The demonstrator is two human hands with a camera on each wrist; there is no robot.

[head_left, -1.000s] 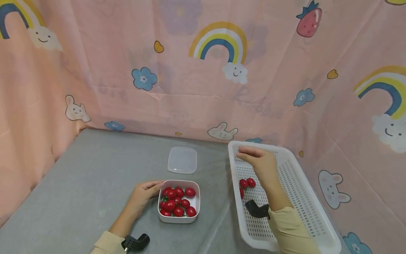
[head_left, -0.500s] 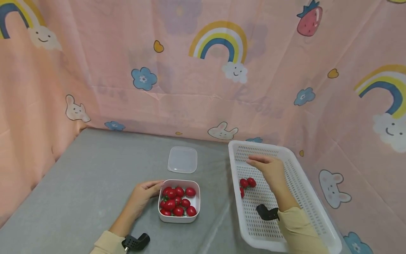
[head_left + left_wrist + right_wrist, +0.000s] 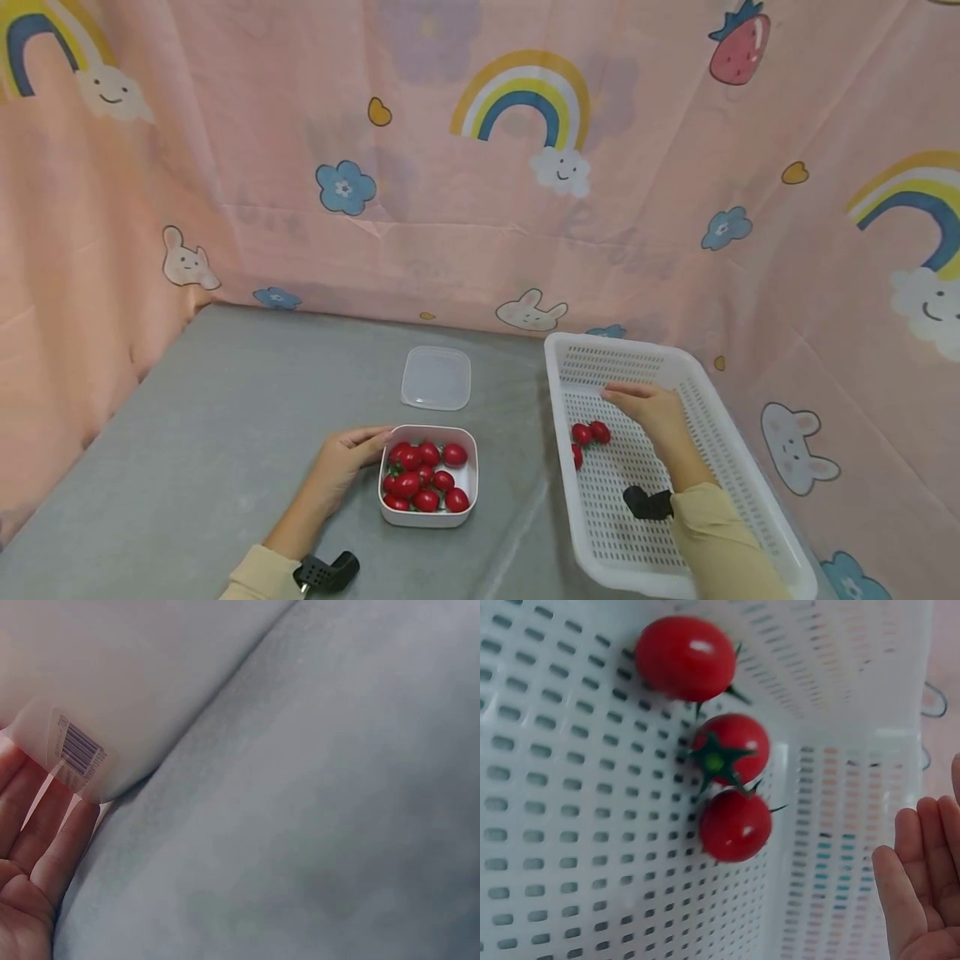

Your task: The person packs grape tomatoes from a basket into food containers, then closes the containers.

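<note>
In the head view, my left hand [image 3: 342, 463] rests against the left back corner of a small white container [image 3: 429, 519]. The left wrist view shows its fairly straight fingers [image 3: 56, 847] touching the outer wall, near a barcode label [image 3: 80, 750]. Several red cherry tomatoes [image 3: 425, 500] lie in the container. My right hand [image 3: 658, 421] hovers over the white perforated basket [image 3: 750, 492], its fingers extended and holding nothing. Below and left of it, three cherry tomatoes [image 3: 599, 432] lie by the basket's left wall. The right wrist view shows these tomatoes [image 3: 735, 825] with green stems.
A clear square lid [image 3: 437, 379] lies on the grey tabletop [image 3: 262, 400] behind the container. A pink patterned curtain [image 3: 420, 250] hangs along the back and sides. The basket's raised rim [image 3: 567, 500] stands between the container and the right hand.
My right hand has moved right and toward me, from the basket's far left rim to over its middle. The left hand, container and tomatoes keep their places.
</note>
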